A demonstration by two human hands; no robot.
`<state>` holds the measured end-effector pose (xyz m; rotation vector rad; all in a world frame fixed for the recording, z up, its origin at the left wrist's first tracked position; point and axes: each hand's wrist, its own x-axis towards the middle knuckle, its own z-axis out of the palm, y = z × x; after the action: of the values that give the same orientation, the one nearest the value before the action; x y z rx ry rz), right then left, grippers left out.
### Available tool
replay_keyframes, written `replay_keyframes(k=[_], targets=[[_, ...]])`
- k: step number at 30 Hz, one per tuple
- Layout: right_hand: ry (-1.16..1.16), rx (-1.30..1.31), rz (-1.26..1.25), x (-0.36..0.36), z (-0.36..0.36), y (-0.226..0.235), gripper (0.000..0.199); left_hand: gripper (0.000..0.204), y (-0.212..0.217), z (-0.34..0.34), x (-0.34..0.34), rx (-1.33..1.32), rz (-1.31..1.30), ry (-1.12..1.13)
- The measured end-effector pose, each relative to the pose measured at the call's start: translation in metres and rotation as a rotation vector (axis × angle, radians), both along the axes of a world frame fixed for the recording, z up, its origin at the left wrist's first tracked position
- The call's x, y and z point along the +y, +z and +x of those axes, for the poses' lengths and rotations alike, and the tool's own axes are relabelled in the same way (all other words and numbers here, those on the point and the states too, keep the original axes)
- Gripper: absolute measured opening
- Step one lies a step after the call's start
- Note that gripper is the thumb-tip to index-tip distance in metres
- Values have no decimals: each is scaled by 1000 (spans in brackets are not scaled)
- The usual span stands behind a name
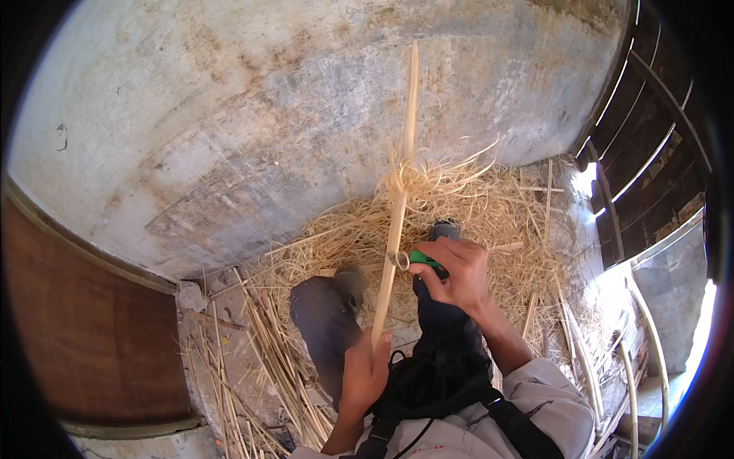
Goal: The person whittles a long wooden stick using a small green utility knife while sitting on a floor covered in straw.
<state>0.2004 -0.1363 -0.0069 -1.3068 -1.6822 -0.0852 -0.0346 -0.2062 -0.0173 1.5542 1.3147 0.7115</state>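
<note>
— Wooden strip (397, 218): where found?
— Just right of centre, running from near 6 o'clock up to 12, with its upper tip in front of a stained wall (321, 115). Contact between tip and wall: cannot tell.
— Condition?
— Pale, long and narrow, slightly tilted, with curled shavings (436, 176) bunched about it above the middle.
— Left hand (365, 372)?
— Noted at 6 o'clock, clenched around the strip's lower end.
— Right hand (459, 271)?
— Noted at 4 o'clock, grasping a green-handled tool (424, 260) with bent fingers and thumb. Metal ring (401, 261) at the tool's end, pointed toward 9 o'clock and set at the strip's edge. Exact line of contact: cannot tell.
— Floor?
— Heaped with a pile of shavings (489, 206) from the centre to 3 o'clock, behind the strip. Dark trousers (321, 314) near the centre, on both sides of the strip. Loose long strips (283, 375) at 7 o'clock; curved poles (630, 382) at 4.
— Surroundings?
— Brown panel (99, 321) at 8 o'clock; dark slatted panel (650, 153) at 2.
</note>
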Motion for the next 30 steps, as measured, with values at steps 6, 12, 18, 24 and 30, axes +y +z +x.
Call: replay_keyframes(k=[6,12,18,24,30], targets=[[-103,140,79,23,21,-9,18,30,-15,-6,-15,-12,-6,-41],[-184,29,-1,27,35,-24,25,31,-19,-6,-18,-66,-40,-25],[185,677,-447,28,35,-28,35,32,-15,-12,-10,-133,-47,-23],[185,589,-289,4,2,-22,34,30,-10,-11,2,-121,10,-9],[296,103,-94,-12,-9,-36,31,29,-4,-5,10,-87,62,1]])
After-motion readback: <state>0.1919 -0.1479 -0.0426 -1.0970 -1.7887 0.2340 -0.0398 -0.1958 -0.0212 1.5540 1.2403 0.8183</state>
